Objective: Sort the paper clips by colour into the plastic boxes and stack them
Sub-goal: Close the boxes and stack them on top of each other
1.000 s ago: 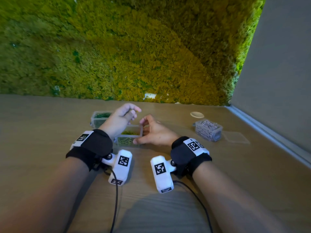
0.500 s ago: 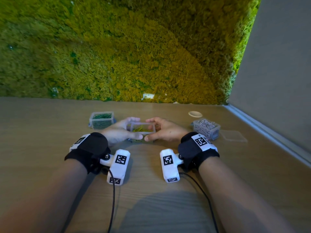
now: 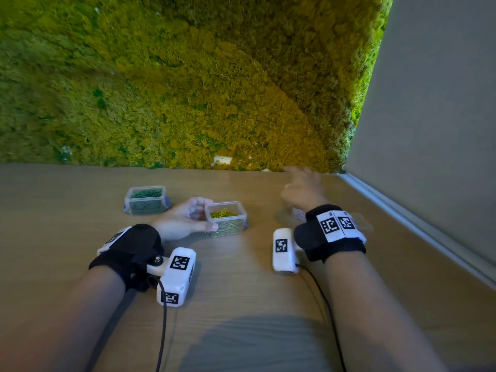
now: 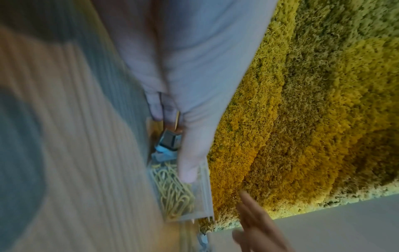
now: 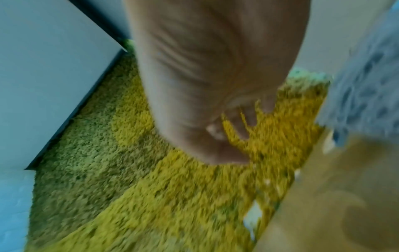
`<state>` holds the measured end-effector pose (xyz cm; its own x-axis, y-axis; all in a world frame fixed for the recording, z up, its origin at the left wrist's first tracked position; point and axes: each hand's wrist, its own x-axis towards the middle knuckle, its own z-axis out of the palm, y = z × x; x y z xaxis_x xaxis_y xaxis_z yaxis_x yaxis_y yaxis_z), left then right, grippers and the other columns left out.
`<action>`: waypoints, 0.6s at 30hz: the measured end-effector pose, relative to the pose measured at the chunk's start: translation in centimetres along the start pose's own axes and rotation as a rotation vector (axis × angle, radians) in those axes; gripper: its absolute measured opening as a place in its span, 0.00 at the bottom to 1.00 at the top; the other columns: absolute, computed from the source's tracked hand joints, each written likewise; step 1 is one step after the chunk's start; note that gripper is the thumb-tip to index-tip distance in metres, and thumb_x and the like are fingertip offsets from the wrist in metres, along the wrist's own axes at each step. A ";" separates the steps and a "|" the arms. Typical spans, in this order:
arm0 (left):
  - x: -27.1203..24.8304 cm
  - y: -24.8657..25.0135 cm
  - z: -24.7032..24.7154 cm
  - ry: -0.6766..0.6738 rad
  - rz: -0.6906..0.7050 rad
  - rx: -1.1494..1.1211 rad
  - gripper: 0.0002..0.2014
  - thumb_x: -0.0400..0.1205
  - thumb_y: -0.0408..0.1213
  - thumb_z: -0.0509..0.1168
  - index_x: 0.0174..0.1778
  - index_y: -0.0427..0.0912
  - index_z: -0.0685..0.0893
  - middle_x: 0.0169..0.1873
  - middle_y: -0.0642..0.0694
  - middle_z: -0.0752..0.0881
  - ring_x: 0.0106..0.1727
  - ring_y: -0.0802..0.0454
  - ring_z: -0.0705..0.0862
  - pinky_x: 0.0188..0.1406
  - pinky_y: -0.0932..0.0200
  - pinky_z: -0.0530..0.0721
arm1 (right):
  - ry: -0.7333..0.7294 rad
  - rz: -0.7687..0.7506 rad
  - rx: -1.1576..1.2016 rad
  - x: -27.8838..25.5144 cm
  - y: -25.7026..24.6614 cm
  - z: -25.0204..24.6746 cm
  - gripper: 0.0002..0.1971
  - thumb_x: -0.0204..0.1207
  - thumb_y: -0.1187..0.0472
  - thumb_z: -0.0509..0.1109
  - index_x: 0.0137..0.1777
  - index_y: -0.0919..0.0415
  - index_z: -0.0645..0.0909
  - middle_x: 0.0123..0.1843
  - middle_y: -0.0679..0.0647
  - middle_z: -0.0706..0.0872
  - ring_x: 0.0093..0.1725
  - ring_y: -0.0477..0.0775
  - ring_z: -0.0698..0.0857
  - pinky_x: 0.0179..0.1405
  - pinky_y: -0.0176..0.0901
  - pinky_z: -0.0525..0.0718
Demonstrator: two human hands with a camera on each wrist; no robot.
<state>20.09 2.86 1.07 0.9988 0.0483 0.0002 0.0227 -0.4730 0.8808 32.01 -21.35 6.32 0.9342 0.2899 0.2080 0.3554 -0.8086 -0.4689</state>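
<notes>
A clear plastic box of yellow paper clips (image 3: 227, 219) stands on the wooden table, without a lid. My left hand (image 3: 185, 220) grips its left end, thumb on the near wall and fingers behind; the left wrist view shows the thumb (image 4: 190, 170) on the yellow-clip box (image 4: 177, 192). A box of green clips (image 3: 146, 200) stands to the left, apart. My right hand (image 3: 303, 190), blurred with fingers spread, hovers over the box of silver clips (image 3: 297, 212), which it mostly hides. The right wrist view shows that hand (image 5: 215, 88) holding nothing, beside the grey blur of the silver-clip box (image 5: 364, 88).
A clear flat lid (image 3: 363, 224) lies on the table right of my right wrist. The moss wall (image 3: 188, 89) closes the table's far edge and a grey wall (image 3: 429, 130) its right side. Cables run back from both wrist cameras.
My right hand has let go of the yellow-clip box and swung right, over the silver-clip box. My left hand still holds the yellow-clip box.
</notes>
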 end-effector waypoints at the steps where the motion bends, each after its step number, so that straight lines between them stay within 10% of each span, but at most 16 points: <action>1: 0.1 0.0 0.0 0.009 -0.003 0.005 0.35 0.65 0.46 0.80 0.64 0.53 0.70 0.61 0.55 0.79 0.60 0.59 0.79 0.71 0.57 0.71 | -0.004 0.082 -0.062 0.2 1.5 -0.5 0.37 0.68 0.61 0.72 0.79 0.48 0.66 0.80 0.57 0.65 0.79 0.62 0.62 0.77 0.61 0.64; 4: 0.2 0.0 0.1 0.000 -0.013 -0.006 0.30 0.77 0.26 0.69 0.73 0.46 0.66 0.69 0.49 0.76 0.61 0.56 0.77 0.66 0.62 0.70 | -0.193 0.197 -0.092 0.7 3.9 0.2 0.35 0.66 0.59 0.77 0.74 0.54 0.71 0.67 0.54 0.81 0.62 0.57 0.81 0.62 0.53 0.81; 10: 0.4 -0.4 0.3 -0.011 0.008 -0.125 0.32 0.77 0.24 0.68 0.76 0.37 0.63 0.66 0.47 0.76 0.57 0.63 0.78 0.43 0.81 0.77 | -0.220 -0.069 -0.023 0.8 2.5 1.4 0.30 0.72 0.52 0.76 0.72 0.57 0.72 0.69 0.52 0.76 0.68 0.57 0.77 0.66 0.51 0.77; 14: 0.2 -0.3 -0.1 -0.059 0.031 -0.148 0.50 0.57 0.47 0.84 0.72 0.44 0.66 0.65 0.53 0.77 0.66 0.59 0.76 0.47 0.80 0.76 | -0.023 -0.265 0.365 -1.1 -1.9 1.6 0.31 0.70 0.48 0.78 0.70 0.55 0.73 0.67 0.50 0.80 0.63 0.51 0.81 0.62 0.48 0.80; 18: 0.1 -0.3 -0.1 -0.062 0.075 -0.183 0.59 0.40 0.64 0.82 0.67 0.45 0.70 0.59 0.58 0.82 0.57 0.71 0.80 0.46 0.80 0.77 | -0.225 -0.423 0.519 -2.4 -5.1 2.8 0.32 0.68 0.56 0.80 0.72 0.53 0.73 0.68 0.47 0.79 0.64 0.43 0.79 0.65 0.41 0.79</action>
<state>20.23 3.07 0.84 0.9982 -0.0381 0.0453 -0.0548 -0.3053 0.9507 28.02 -16.54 5.78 0.6766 0.6694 0.3069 0.6067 -0.2705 -0.7475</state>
